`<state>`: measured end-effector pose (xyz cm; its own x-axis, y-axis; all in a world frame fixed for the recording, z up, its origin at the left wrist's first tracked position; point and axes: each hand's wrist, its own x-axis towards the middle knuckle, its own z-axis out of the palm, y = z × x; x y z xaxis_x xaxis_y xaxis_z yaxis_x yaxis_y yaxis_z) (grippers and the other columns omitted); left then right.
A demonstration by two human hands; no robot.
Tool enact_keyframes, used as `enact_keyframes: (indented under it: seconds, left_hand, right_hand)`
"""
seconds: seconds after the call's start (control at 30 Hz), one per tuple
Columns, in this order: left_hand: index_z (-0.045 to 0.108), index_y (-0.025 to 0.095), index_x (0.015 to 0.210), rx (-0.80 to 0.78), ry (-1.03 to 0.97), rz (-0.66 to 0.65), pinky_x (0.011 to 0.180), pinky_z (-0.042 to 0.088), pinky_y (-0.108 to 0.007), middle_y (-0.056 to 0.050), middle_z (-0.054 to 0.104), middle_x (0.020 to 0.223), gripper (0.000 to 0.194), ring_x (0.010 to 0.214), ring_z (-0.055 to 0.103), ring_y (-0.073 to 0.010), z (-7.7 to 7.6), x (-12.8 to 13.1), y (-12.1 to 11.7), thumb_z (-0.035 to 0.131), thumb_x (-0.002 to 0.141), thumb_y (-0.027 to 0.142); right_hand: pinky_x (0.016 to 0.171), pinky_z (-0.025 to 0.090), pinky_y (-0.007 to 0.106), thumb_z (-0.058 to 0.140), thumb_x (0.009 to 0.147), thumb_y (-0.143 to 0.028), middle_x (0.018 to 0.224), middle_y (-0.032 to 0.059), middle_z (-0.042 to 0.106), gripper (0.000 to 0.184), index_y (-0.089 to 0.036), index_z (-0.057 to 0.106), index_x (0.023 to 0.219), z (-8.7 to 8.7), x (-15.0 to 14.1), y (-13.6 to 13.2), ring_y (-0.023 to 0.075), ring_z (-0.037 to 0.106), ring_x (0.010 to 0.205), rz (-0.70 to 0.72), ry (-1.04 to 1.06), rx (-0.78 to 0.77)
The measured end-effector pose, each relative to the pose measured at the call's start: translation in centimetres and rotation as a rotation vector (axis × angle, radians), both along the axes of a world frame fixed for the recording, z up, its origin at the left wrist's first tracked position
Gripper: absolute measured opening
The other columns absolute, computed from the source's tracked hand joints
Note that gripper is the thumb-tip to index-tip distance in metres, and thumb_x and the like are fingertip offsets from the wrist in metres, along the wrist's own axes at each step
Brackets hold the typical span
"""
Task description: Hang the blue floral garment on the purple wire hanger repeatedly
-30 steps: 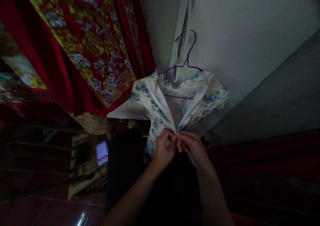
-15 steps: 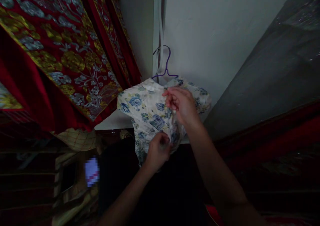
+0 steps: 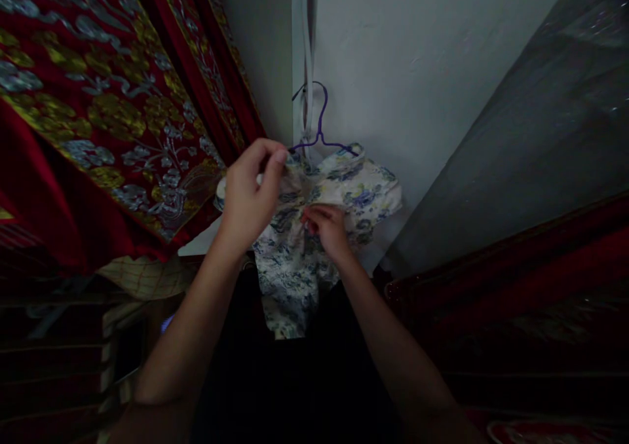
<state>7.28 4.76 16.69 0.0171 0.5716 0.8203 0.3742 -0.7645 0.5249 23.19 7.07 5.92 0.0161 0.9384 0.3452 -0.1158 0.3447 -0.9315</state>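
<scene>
A white shirt with blue and yellow flowers hangs from a purple hanger before me. My left hand is up at the shirt's left shoulder, thumb and forefinger pinched together at the collar edge beside the hanger arm; the bit between the fingertips is hardly visible. Lower down, at the middle of the front, my right hand closes its fingers on the cloth, which gathers into creases there. The shirt's left sleeve is partly hidden behind my left hand.
The hanger hooks onto a white strap by the pale wall. Red cloth with gold and silver embroidery hangs on the left. A dark phone-like slab lies at lower left. Grey plastic-like sheeting slants down at right.
My left hand has risen from the shirt's lower front to its left shoulder. My right hand has dropped from the collar to mid-front. The shirt front, earlier lying flatter, is now bunched.
</scene>
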Motion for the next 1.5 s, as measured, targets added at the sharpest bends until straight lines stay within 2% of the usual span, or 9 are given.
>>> enact_keyframes:
  seconds: [0.13,0.27,0.43,0.57,0.93,1.07,1.2,1.33,1.5]
  left_hand:
    - [0.060,0.019,0.088,-0.273,-0.678,-0.106,0.073,0.045,-0.022,0.005,0.058,0.075,0.012,0.068,0.051,-0.0086,-1.4,-6.9,2.0,0.060,0.098,0.025]
    - [0.054,0.019,0.077,-0.546,-0.833,-0.080,0.079,0.051,-0.029,0.001,0.062,0.071,0.025,0.072,0.059,-0.0127,-7.9,-10.3,2.3,0.051,0.098,0.030]
    - [0.056,0.018,0.070,-0.862,-1.058,-0.067,0.068,0.051,-0.027,0.002,0.064,0.067,0.023,0.064,0.062,-0.0127,-19.1,-5.4,-1.3,0.074,0.075,0.031]
    - [0.067,0.015,0.078,-0.926,-1.057,-0.076,0.067,0.049,-0.026,-0.001,0.070,0.073,0.023,0.067,0.064,-0.0146,-23.2,-1.1,-4.1,0.081,0.065,0.027]
    - [0.061,0.020,0.083,-0.644,-0.809,-0.573,0.075,0.048,-0.026,-0.004,0.061,0.095,0.027,0.085,0.060,-0.0172,-14.7,2.1,-9.4,0.068,0.090,0.045]
    - [0.069,0.022,0.097,-0.486,-0.226,-0.398,0.098,0.046,-0.033,-0.007,0.061,0.118,0.017,0.112,0.059,-0.0219,-11.6,3.4,-10.5,0.056,0.100,0.033]
    - [0.061,0.031,0.133,-0.289,0.090,-0.201,0.120,0.031,-0.042,-0.008,0.045,0.152,0.036,0.145,0.038,-0.0272,-9.2,0.9,-7.9,0.063,0.097,0.033]
    - [0.041,0.024,0.153,-0.536,0.245,-0.408,0.111,0.043,-0.041,-0.012,0.054,0.148,0.060,0.136,0.051,-0.0297,-9.9,-2.1,-5.2,0.054,0.099,0.047]
    - [0.072,0.015,0.095,-0.836,0.728,-0.234,0.076,0.050,-0.032,-0.007,0.074,0.086,0.036,0.080,0.068,-0.0247,-13.3,-4.0,-4.9,0.053,0.099,0.045]
  right_hand:
    - [0.047,0.028,0.026,0.068,0.074,-0.042,0.046,-0.0012,0.051,0.031,-0.019,0.067,0.053,-4.8,0.0,-2.8,0.0100,0.041,0.044,0.069,0.080,-0.174]
    - [0.045,0.026,0.025,0.070,0.074,-0.040,0.049,0.0004,0.056,0.031,-0.018,0.068,0.054,-6.9,-0.5,-7.2,0.0091,0.041,0.043,0.085,0.244,-0.275]
    - [0.043,0.022,0.023,0.070,0.075,-0.046,0.044,-0.0016,0.049,0.035,-0.017,0.068,0.056,-7.5,-1.9,-10.2,0.0078,0.038,0.040,0.099,0.301,-0.341]
    - [0.044,0.025,0.023,0.068,0.076,-0.046,0.047,0.0001,0.054,0.037,-0.017,0.066,0.054,-7.3,-1.9,-11.1,0.0079,0.041,0.041,0.189,0.205,-0.355]
    - [0.079,0.049,0.033,0.052,0.087,-0.077,0.081,0.0052,0.068,0.059,-0.021,0.070,0.083,-8.2,0.8,-10.1,0.0216,0.062,0.084,0.021,0.033,-0.280]
    - [0.091,0.052,0.039,0.030,0.085,-0.090,0.100,0.0090,0.071,0.080,-0.024,0.071,0.106,-5.6,0.3,-10.9,0.0261,0.065,0.105,0.391,0.178,-0.308]
    - [0.080,0.054,0.032,0.079,0.076,-0.058,0.094,0.0040,0.071,0.049,-0.021,0.070,0.108,-1.1,1.2,-10.0,0.0204,0.067,0.088,0.628,-0.040,-0.177]
    - [0.057,0.045,0.023,0.073,0.078,-0.033,0.066,-0.0012,0.062,0.019,-0.016,0.067,0.075,3.3,3.1,-6.0,0.0126,0.056,0.060,0.492,-0.349,-0.007]
    - [0.073,0.052,0.029,0.061,0.074,-0.025,0.080,0.0023,0.069,0.014,-0.019,0.072,0.080,4.5,4.4,2.6,0.0180,0.064,0.077,-0.135,-0.303,0.320]
